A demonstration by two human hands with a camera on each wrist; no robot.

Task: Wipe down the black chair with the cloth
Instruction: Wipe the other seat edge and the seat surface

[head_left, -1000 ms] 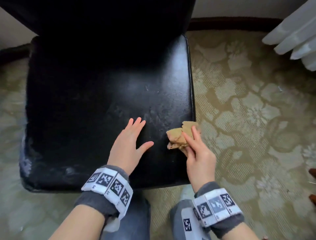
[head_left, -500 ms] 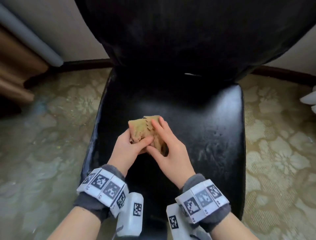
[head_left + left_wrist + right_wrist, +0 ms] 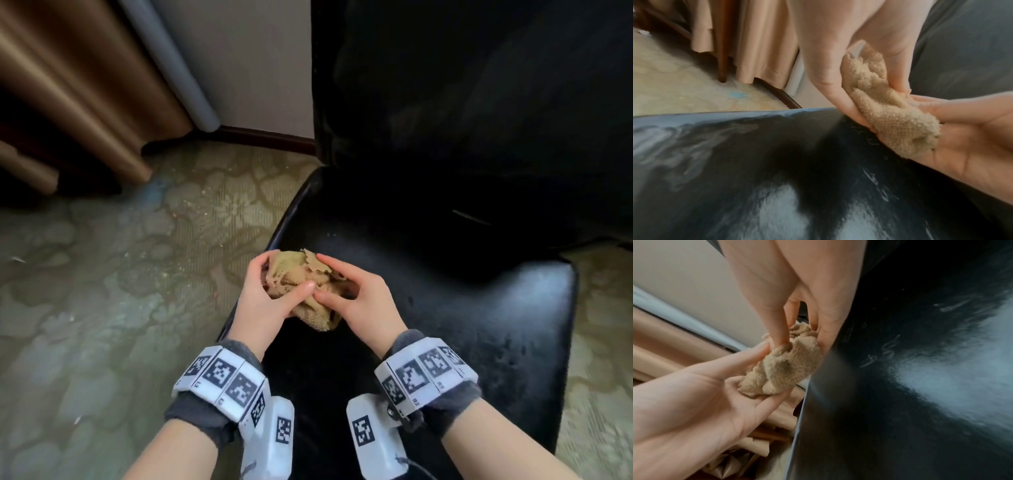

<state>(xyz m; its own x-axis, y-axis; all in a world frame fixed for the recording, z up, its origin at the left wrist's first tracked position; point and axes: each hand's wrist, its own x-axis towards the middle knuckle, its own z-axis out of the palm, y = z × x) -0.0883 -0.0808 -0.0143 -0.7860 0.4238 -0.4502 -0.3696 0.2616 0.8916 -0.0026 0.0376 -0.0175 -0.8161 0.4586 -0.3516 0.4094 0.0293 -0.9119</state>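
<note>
Tan waffle-weave cloth, bunched, frame centre, above seat's left edge. Black chair: glossy scuffed seat, backrest upper right.

Chair fills right half of head frame, backrest at upper right, seat below it. Cloth at frame centre over the seat's left edge, between left hand and right hand. Curtain upper left, carpet lower left.
</note>
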